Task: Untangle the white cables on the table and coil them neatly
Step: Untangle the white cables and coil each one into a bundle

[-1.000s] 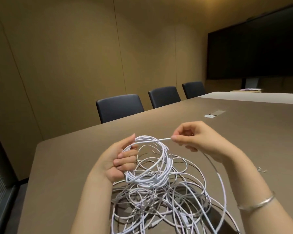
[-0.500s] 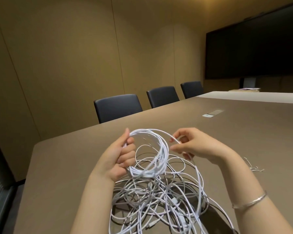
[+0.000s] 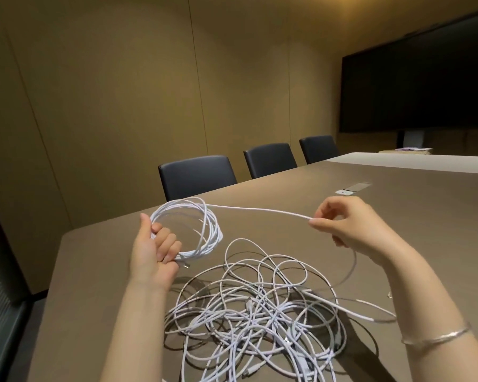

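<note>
The left hand [image 3: 155,255] has its fingers curled around a neat round coil of thin white cable [image 3: 189,228], holding it up just above the brown matte tabletop [image 3: 94,271]. A small connector end pokes out below the fingers. From the top of that coil one straight taut strand of white cable [image 3: 260,210] runs across to the right hand [image 3: 345,224], which pinches it between thumb and fingertip, other fingers loosely bent. So the hands are well apart, each gripping the same cable, with the strand stretched between them.

Past the right hand the cable drops in a loop down toward the big loose tangle of white cables [image 3: 260,312] lying on the table, right below and between the two forearms. The pile is a mess of overlapping loops, several plug ends buried in it, and one strand trails off to the right, blurred. I can't tell how many separate cables are in there.

A thin silver bangle [image 3: 436,337] sits on the right wrist. Across the table stand three dark padded chairs [image 3: 196,175], and a large black screen [image 3: 417,78] is on the wall to the right.
</note>
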Available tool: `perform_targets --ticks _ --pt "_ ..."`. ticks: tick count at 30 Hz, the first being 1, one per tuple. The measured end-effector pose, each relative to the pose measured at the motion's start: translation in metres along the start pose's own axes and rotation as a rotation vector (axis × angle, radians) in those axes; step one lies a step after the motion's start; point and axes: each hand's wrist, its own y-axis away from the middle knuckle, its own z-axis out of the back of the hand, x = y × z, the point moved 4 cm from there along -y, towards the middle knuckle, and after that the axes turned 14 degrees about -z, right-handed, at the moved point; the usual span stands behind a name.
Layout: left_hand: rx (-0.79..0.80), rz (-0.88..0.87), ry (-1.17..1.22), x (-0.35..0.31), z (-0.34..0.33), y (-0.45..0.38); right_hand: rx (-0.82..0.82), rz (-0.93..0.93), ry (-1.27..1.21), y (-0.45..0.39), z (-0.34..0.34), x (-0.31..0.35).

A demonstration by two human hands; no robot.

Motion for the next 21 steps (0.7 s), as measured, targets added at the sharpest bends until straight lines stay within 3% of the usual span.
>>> perform_targets --ticks 7,12,18,21 --pt "-0.011 -0.149 -0.172 -0.001 -0.001 0.001 0.235 0.163 0.413 0.039 -0.038 0.052" --pt "0.054 -0.224 -0.337 0.001 -0.015 0.011 0.377 0.312 0.460 0.067 -0.057 0.073" --pt "0.363 -0.289 -0.689 0.018 -0.054 0.038 0.374 0.437 0.406 0.075 -0.068 0.085" --pt "0.542 -0.221 -0.835 0.030 -0.069 0.052 0.323 0.470 0.312 0.073 -0.063 0.089"
